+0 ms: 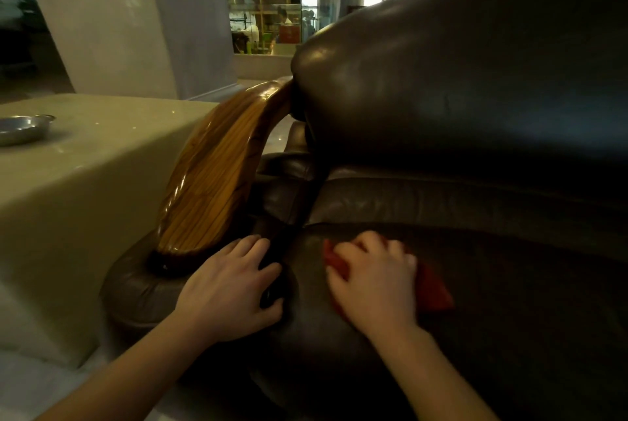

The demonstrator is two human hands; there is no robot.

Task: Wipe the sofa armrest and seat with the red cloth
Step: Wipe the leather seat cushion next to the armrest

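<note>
With the right hand (373, 281) pressing flat on the folded red cloth (435, 288) at five o'clock on the dark leather seat cushion (509, 284) and the left hand (231, 288) resting spread and empty at seven o'clock on the padded leather armrest (136, 288), the cloth is risking bunching and skipping the seam.

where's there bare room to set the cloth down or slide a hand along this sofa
Free: the seat cushion to the right of the red cloth, up to the backrest. Also the side table in front of the metal dish. Crowded: the gap between the wooden armrest and seat, where the left hand and right hand sit.
</note>
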